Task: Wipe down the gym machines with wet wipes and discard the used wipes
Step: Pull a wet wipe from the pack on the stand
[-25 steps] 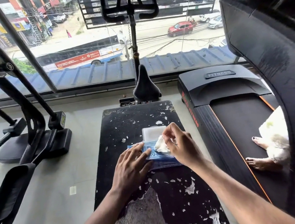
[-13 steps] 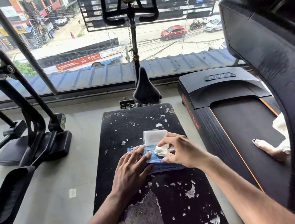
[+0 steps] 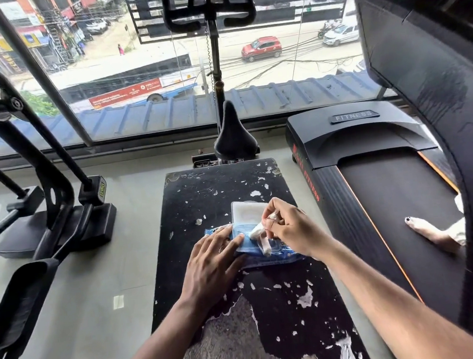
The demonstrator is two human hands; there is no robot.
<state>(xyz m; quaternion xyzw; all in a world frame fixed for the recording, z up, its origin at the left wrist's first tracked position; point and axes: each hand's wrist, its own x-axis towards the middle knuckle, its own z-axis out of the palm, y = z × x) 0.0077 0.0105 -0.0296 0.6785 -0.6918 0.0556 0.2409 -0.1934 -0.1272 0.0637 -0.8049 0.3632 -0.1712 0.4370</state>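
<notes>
Wipes pack point(image 3: 259, 244), blue with its clear lid point(image 3: 247, 213) flipped up, lies on a worn black bench point(image 3: 202, 199) whose covering is peeling in white flecks. A person's left hand point(image 3: 212, 263) presses flat on the pack's near-left end, fingers straight and spread. The right hand point(image 3: 286, 228) pinches a white wipe point(image 3: 258, 234), twisted into a strand that runs from the curled fingers down to the pack's opening. Just beyond the bench stands an exercise bike, its saddle point(image 3: 234, 135) and handlebars point(image 3: 209, 15) set against a large window point(image 3: 134, 73) overlooking a street with a bus point(image 3: 129, 82) and a red car point(image 3: 261, 48). A treadmill point(image 3: 371, 167) marked "FITNESS" runs along the right side, with another person's bare foot point(image 3: 425, 228) on its belt. An elliptical trainer point(image 3: 31, 197) stands well apart on the left, on the grey floor.
</notes>
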